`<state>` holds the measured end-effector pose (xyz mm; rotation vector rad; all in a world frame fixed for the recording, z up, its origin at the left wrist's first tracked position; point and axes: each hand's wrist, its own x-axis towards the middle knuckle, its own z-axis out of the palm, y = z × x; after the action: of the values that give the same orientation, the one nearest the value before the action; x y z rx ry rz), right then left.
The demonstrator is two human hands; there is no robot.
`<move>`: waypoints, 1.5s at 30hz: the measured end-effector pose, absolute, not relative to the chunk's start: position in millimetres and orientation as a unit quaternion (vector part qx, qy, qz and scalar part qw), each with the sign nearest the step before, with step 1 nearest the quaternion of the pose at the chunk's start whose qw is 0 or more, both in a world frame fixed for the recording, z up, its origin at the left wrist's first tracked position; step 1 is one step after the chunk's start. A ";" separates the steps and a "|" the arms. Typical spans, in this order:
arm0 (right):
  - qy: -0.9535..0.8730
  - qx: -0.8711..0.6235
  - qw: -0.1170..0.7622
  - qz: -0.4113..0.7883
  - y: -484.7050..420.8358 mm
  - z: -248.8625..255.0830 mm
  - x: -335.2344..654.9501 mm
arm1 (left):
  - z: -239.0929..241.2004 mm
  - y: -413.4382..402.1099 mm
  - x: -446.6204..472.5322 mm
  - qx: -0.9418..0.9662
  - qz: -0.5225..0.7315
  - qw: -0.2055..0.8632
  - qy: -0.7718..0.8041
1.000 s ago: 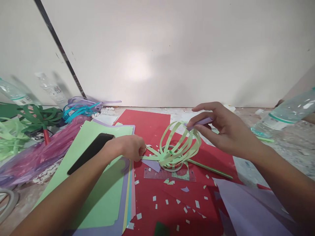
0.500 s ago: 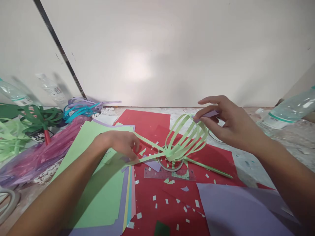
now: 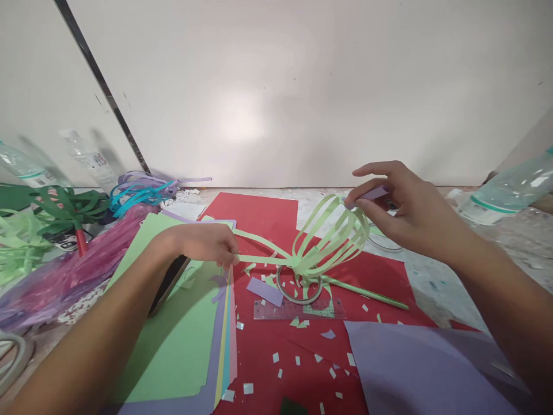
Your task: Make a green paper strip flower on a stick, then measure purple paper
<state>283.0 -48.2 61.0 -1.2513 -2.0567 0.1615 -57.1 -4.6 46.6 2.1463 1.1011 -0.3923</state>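
Red paper (image 3: 268,216) covers the floor below a white wall, and above it the left hand (image 3: 207,242) pinches a loose strip of the green loops (image 3: 332,239) while the right hand (image 3: 404,210) pinches their top with a lilac scrap (image 3: 375,192).

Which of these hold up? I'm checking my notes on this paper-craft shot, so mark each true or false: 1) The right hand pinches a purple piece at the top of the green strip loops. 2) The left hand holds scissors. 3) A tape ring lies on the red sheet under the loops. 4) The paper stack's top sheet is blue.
1) True: the right hand pinches a purple piece atop the green strip loops.
2) False: the left hand pinches a loose green strip.
3) True: the tape ring lies on the red sheet.
4) False: the paper stack has light green on top.
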 end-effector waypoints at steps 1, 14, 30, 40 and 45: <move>-0.796 -0.486 0.355 0.059 -47.3 61.1 284.0 | 50.4 -3.5 -60.9 0.823 -0.149 0.352 0.420; -0.827 -0.441 0.310 0.160 -63.4 59.7 262.1 | 64.7 -19.3 -45.6 0.744 0.148 0.598 0.260; -0.811 -0.409 0.307 0.283 -63.4 41.9 224.3 | 34.2 -46.5 19.0 0.733 0.244 0.516 0.370; -0.803 -0.409 0.297 0.317 -58.2 39.7 224.0 | 37.9 -48.7 16.3 0.763 0.243 0.480 0.359; -0.823 -0.379 0.320 0.277 -55.0 33.5 226.4 | 36.9 -48.8 16.6 0.751 0.238 0.508 0.349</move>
<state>226.4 -55.0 33.5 -0.9969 -2.1629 0.7292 16.6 -48.8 36.9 1.8098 0.8404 0.5734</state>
